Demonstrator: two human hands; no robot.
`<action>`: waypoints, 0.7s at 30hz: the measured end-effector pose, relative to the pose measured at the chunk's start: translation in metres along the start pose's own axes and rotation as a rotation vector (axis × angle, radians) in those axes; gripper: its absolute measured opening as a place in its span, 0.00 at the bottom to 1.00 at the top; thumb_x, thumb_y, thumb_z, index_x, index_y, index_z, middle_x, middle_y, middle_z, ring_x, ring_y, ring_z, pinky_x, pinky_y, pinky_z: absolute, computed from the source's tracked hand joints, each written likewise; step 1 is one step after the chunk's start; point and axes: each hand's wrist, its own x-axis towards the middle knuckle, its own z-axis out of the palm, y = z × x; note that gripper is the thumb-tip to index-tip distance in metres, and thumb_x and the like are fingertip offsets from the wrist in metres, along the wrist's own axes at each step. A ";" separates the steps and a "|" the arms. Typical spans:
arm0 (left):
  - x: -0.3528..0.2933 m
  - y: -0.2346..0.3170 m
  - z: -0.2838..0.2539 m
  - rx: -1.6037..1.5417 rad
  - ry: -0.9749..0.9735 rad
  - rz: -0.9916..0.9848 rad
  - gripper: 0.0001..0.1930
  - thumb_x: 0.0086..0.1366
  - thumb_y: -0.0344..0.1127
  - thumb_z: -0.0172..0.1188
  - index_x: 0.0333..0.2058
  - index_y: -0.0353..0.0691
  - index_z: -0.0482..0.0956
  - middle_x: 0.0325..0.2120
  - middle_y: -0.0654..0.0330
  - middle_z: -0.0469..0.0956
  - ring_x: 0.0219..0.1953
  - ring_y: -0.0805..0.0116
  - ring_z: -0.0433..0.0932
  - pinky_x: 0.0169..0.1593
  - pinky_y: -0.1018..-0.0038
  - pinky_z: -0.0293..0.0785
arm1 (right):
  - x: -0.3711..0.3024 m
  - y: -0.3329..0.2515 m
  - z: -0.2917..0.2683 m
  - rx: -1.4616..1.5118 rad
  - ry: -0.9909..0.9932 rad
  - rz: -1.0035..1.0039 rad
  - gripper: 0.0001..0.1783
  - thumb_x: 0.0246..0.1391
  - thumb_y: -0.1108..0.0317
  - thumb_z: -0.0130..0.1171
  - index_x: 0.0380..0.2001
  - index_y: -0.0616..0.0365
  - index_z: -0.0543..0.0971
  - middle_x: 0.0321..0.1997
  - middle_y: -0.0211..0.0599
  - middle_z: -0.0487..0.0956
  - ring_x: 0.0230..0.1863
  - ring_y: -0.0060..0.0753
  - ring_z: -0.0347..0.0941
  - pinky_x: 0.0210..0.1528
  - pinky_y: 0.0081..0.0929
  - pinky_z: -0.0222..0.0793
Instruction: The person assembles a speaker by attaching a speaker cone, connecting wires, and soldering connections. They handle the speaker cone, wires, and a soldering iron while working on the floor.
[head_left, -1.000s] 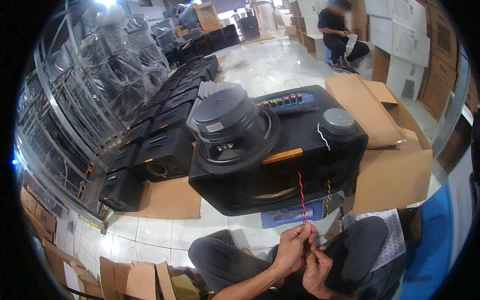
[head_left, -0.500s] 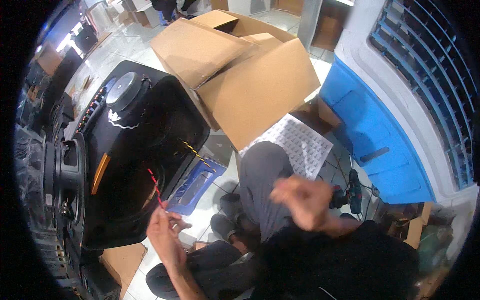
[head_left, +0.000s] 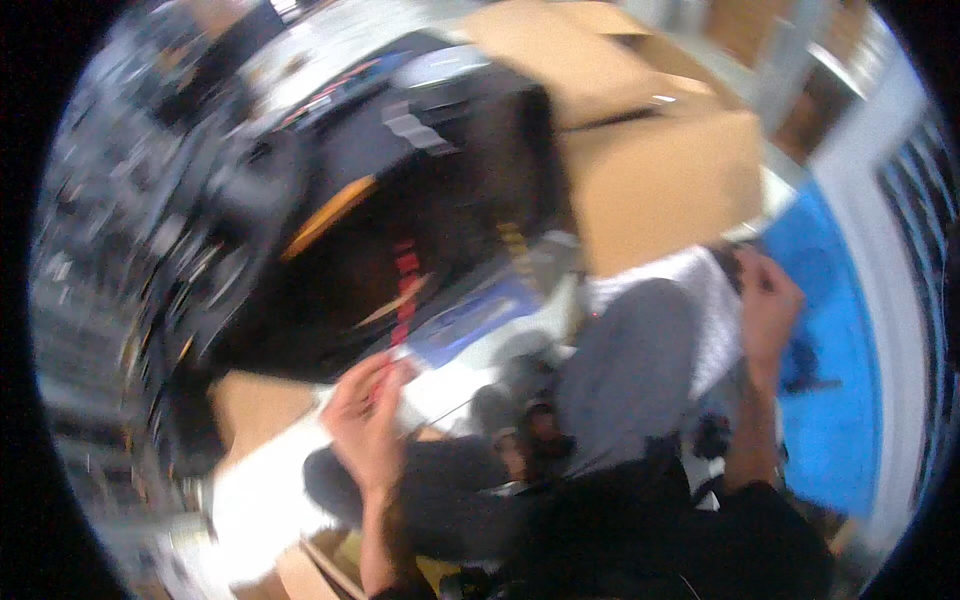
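Note:
My left hand (head_left: 368, 405) is closed on the lower end of a red twisted wire (head_left: 403, 285). The wire rises from the fingers toward the opening of a large black speaker cabinet (head_left: 500, 150). A yellow-and-black twisted wire (head_left: 514, 250) shows farther right on the cabinet. My right hand (head_left: 768, 305) reaches out beside the cardboard box and the blue panel. Its fingers are smeared by motion, and a small dark shape lies at their tips. Whether they grip it I cannot tell.
A large cardboard box (head_left: 660, 190) stands beyond my knee, with a white patterned sheet (head_left: 715, 350) below it. The blue panel (head_left: 830, 410) runs along the right. A speaker driver (head_left: 440, 68) rests on the cabinet, near an orange strip (head_left: 330, 215). A blue frame-like piece (head_left: 470, 325) lies beside the cabinet.
The view has swung left and blurred. My right hand has moved from above my knee out toward the box and the blue panel. My left hand still grips the red wire.

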 end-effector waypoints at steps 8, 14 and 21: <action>0.008 0.016 0.008 -0.540 -0.131 0.262 0.12 0.67 0.20 0.65 0.48 0.27 0.84 0.41 0.47 0.87 0.45 0.62 0.87 0.54 0.68 0.82 | -0.013 -0.186 0.059 0.531 -0.510 -1.213 0.16 0.47 0.81 0.70 0.42 0.65 0.84 0.41 0.42 0.85 0.38 0.42 0.81 0.40 0.31 0.78; 0.023 0.031 0.009 -0.292 0.018 0.468 0.12 0.65 0.21 0.67 0.47 0.31 0.86 0.43 0.53 0.84 0.46 0.67 0.82 0.49 0.74 0.79 | -0.014 -0.238 0.126 0.832 -0.659 -1.322 0.18 0.43 0.82 0.67 0.42 0.65 0.83 0.39 0.44 0.83 0.35 0.45 0.79 0.37 0.36 0.77; 0.032 0.031 0.021 -0.369 -0.015 0.437 0.10 0.74 0.28 0.58 0.41 0.26 0.84 0.41 0.52 0.84 0.47 0.65 0.81 0.53 0.70 0.76 | -0.026 -0.224 0.132 0.798 -0.672 -1.255 0.13 0.42 0.80 0.69 0.36 0.64 0.83 0.35 0.44 0.84 0.33 0.44 0.81 0.34 0.35 0.78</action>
